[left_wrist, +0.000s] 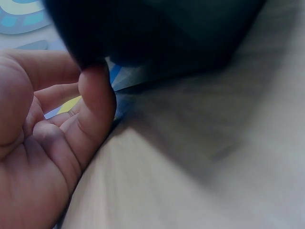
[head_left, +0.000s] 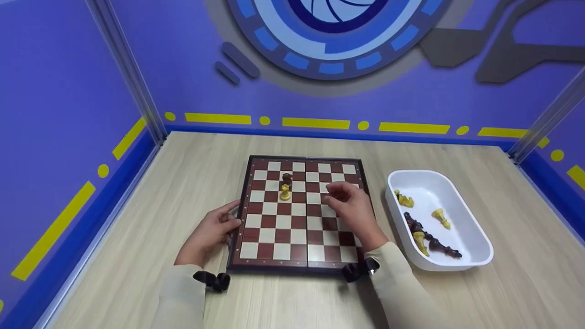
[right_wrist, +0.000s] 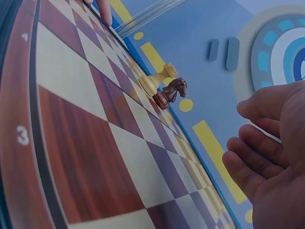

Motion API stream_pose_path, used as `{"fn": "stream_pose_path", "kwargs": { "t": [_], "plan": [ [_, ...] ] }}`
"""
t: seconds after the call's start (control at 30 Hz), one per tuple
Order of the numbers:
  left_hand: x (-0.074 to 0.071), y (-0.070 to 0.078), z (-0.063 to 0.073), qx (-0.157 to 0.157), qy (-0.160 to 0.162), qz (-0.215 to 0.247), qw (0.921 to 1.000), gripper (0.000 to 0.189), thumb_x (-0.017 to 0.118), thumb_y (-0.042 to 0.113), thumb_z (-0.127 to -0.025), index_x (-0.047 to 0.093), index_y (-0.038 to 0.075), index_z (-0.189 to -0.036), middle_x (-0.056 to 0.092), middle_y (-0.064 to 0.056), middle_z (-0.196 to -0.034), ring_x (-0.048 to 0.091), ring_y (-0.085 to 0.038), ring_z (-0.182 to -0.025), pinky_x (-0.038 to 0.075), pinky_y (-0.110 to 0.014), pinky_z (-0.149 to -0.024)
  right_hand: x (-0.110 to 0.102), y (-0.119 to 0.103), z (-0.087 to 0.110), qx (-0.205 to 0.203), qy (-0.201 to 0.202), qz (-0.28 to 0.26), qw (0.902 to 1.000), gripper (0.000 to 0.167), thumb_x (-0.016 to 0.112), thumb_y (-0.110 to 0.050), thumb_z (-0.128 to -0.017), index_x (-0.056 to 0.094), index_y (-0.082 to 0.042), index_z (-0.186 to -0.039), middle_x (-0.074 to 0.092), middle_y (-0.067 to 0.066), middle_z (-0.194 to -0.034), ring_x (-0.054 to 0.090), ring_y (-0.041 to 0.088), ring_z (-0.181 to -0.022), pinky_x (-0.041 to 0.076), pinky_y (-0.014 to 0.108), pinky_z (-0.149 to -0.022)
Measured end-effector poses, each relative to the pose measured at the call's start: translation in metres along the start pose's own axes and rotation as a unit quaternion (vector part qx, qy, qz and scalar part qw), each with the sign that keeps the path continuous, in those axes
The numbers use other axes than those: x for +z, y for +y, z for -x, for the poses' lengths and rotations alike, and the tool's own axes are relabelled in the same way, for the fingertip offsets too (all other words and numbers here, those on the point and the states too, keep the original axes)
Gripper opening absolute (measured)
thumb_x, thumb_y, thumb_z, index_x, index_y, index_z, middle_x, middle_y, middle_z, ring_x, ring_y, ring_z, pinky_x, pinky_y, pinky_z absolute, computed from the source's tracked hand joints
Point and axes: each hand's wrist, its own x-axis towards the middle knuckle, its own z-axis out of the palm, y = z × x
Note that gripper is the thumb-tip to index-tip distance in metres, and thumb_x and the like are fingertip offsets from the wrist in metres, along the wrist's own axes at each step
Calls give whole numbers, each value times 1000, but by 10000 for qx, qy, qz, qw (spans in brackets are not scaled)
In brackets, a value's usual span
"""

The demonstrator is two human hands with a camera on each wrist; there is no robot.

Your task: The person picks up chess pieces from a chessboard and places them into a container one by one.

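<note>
The chessboard (head_left: 276, 235) lies on the table, its squares dark red and cream. My left hand (head_left: 208, 233) grips the board's left edge; the left wrist view has the thumb and fingers at the dark rim, some fingertips hidden behind it. Above the board's right half hovers my right hand (head_left: 352, 208), fingers bent loosely and nothing between them. Two pieces stand upright on the left half: a pale yellow rook (head_left: 285, 193) and, just behind it, a dark brown knight (head_left: 287, 178). Side by side in the right wrist view are the rook (right_wrist: 157, 80) and knight (right_wrist: 170, 93).
A white plastic tray (head_left: 459, 201) stands right of the board. Inside lie several yellow and dark chess pieces, among them a yellow one (head_left: 441, 218) and a dark one (head_left: 441, 246). Blue patterned walls (head_left: 192, 91) border the wooden table (head_left: 196, 169) at the back and sides.
</note>
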Motion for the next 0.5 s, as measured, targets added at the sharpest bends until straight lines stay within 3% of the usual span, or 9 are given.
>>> {"fn": "stream_pose_path", "kwargs": {
  "t": [0.23,0.5],
  "plan": [
    [-1,-1,0,39,-41,17,10000,63,56,1,-95,29,6,-152,57,1,-81,56,-8,-57,51,-23,-48,10,2,-4,-20,16,81,10000,27,74,-10,-82,70,-6,-109,71,8,-101,65,17,-93,52,28,-83],
    [0,1,0,21,-29,-21,10000,63,57,2,-95,30,7,-152,56,0,-83,53,-7,-56,50,-22,-47,21,-3,-7,56,-200,-85,9997,29,72,-11,-84,69,-5,-111,70,12,-106,64,18,-94,52,32,-85]
  ]
}}
